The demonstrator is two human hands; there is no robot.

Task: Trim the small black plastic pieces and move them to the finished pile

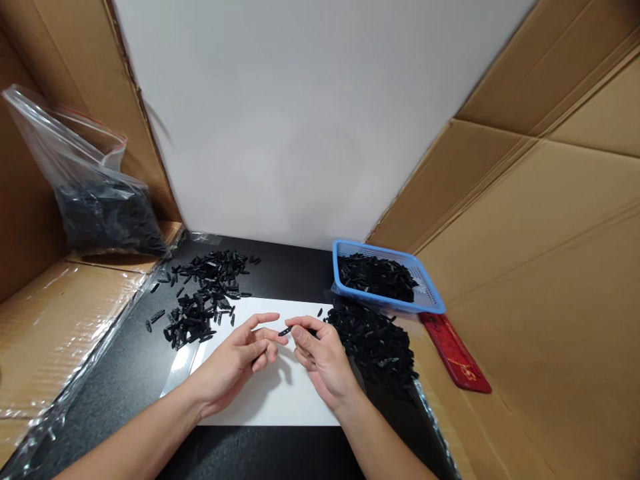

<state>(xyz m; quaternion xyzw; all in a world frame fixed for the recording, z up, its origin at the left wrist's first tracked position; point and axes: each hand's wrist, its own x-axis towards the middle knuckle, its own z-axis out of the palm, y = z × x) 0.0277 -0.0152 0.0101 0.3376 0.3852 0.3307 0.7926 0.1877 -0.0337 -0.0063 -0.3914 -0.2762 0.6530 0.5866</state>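
Between the thumb and index finger of my right hand (323, 350) is a small, long black piece (285, 331) with light specks on its face. Its free tip points left. My left hand (245, 350) is beside it, index finger stretched out and the other fingers partly bent. A left fingertip lies right by the piece's tip; whether they touch I cannot tell. Both hands are above a white sheet (280, 400). Left of the sheet lies a loose pile of similar black pieces (193, 317). A denser black heap (375, 347) sits close to my right hand.
A blue mesh basket (427, 293) with more black pieces stands at the back right. A red flat case (460, 357) lies beyond it. At left, a clear zip bag (107, 213) of dark pieces leans on cardboard (145, 140). A white panel (320, 133) closes the back.
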